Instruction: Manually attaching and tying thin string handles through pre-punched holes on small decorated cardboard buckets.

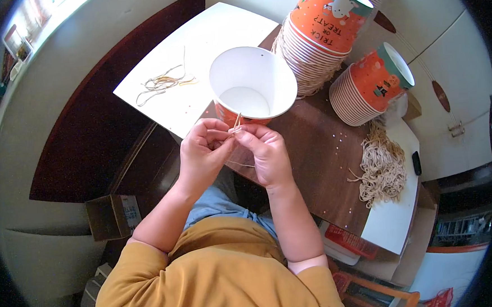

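The person's left hand (202,150) and right hand (268,152) meet at the fingertips, both pinching a thin beige cord (238,120) at the near rim of the white-lined bucket (252,68) on the brown table (313,149).

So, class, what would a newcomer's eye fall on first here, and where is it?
Probably the tall stack of orange buckets at the table's far right, with a shorter stack beside it. Next, the white-lined bucket near the middle, where the left hand and right hand pinch cord by its near rim. Then the tangled cord pile at right.
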A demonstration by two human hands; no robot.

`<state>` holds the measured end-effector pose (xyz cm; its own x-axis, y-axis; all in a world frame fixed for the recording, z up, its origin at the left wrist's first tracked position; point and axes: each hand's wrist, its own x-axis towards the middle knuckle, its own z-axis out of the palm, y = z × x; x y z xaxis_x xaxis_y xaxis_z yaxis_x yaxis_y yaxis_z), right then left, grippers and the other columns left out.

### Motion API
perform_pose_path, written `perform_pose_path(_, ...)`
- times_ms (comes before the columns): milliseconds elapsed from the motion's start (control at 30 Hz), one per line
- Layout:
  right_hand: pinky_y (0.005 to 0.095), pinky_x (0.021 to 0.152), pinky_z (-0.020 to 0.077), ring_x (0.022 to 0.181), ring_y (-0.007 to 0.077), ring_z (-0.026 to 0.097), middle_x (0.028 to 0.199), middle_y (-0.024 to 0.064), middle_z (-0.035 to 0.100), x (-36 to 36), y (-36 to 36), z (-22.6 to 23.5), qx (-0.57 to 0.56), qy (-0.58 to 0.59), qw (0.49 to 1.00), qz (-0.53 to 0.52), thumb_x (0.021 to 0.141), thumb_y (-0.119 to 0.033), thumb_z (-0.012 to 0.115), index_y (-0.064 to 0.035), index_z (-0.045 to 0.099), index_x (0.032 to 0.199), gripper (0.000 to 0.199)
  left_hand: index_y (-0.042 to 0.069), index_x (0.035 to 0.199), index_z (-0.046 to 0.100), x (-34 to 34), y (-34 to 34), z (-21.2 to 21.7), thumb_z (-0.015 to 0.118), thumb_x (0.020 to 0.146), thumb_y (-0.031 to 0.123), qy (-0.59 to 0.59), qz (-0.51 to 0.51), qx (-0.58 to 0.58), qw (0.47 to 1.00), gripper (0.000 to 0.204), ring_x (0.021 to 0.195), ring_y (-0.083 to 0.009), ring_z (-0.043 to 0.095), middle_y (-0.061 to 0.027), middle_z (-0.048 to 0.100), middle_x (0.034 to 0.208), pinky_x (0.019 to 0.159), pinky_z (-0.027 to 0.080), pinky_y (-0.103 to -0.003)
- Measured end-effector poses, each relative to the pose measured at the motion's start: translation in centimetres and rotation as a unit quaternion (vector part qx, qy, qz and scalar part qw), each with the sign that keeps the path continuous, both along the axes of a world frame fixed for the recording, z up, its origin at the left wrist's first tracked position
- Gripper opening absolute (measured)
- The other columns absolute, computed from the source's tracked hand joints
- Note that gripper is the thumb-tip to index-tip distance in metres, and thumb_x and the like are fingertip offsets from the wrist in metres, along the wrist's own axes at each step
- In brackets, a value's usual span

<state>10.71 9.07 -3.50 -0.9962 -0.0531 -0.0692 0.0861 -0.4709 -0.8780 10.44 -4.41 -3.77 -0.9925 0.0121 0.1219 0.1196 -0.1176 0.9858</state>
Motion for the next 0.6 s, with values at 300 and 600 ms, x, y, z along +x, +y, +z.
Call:
perform_pose_path(300,0.0214,0.070,0.0459,0.074,0.0096,0.060,0.090,0.0060,0.070,-0.2,0.5,-0.1,-0.112,-0.065,0.992,0.010,0.087,-0.012,0.064,-0.0028,0.068,0.100,0.016,0.000,0.095,0.063,-0.8,-1.6,-0.1,0.063,0.082,-0.004,0.089,-0.041,-0.057,0.994,0.014,0.067,-0.0018,0.056,-0.0017,0.067,0.084,0.057,0.045,-0.017)
perform_pose_path(600,0.0218,0.068,0.0454,0.072,0.0094,0.060,0.088,0.0037,0.069,0.3,0.0,-0.8,-0.128,-0.068,0.989,-0.015,0.086,-0.010,0.065,-0.0056,0.069,0.096,0.012,0.002,0.096,0.068,-0.4,-0.5,1.0,0.068,0.078,-0.004,0.219,0.024,-0.161,0.962,0.018,0.058,-0.0036,0.054,-0.0036,0.065,0.073,0.052,0.043,-0.018)
